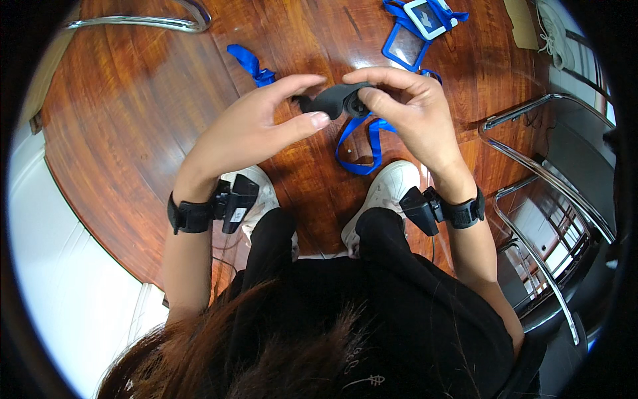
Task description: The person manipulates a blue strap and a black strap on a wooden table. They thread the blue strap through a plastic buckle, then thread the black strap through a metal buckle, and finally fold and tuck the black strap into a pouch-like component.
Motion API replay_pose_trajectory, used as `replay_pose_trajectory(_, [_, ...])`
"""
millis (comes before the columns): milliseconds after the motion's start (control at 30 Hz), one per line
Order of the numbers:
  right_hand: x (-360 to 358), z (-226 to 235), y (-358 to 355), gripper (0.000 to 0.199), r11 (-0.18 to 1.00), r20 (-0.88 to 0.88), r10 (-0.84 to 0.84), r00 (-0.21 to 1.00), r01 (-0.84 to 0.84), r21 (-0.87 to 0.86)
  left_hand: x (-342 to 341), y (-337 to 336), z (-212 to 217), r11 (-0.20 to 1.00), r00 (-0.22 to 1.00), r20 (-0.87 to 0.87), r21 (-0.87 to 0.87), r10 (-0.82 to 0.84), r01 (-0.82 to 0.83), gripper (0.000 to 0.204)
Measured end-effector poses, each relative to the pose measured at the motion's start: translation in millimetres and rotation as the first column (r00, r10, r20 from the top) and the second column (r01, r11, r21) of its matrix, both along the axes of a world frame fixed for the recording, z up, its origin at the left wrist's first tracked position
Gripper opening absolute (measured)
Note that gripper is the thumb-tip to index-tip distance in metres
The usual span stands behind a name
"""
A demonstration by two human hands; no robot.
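Black part: a small dark moulded piece (337, 100) is being held above the wooden floor (133, 120), its long axis running left to right between the 2 hands.
Right hand (412, 110): is pinching the piece's round right end, fingers curled over it; nearer.
Left hand (259, 126): is spreading, thumb and fingertips just touching the left end.
Blue lanyard (362, 143): is hanging below.
Shoes (385, 193): 2 white, underneath.

Both hands raised together: left hand (256, 126) fingers half-spread, right hand (412, 110) in a pinching grip
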State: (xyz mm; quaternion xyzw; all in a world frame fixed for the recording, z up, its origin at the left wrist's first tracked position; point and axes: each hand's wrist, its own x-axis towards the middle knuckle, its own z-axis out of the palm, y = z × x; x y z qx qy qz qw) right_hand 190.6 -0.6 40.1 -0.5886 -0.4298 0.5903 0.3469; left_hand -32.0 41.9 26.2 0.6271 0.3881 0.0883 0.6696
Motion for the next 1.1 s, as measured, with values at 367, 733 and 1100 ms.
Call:
replay_pose_trajectory(367, [-9,18,0,0.023,0.991,0.027,0.108,0.994,-0.106,-0.078,33,-6,1,0.982,0.996,0.057,-0.18,0.065,-0.054,0.043])
replay_pose_trajectory(733, [-7,7,2,0.021,0.998,-0.06,-0.022,0.998,0.019,-0.058,34,-13,-3,0.893,0.972,0.081,-0.418,0.222,-0.169,0.044])
replay_pose_trajectory(1100, [-15,8,-5,0.023,0.964,-0.179,-0.235,0.955,0.206,-0.166,40,-20,5,0.965,0.98,-0.008,-0.174,0.2,-0.198,0.036])
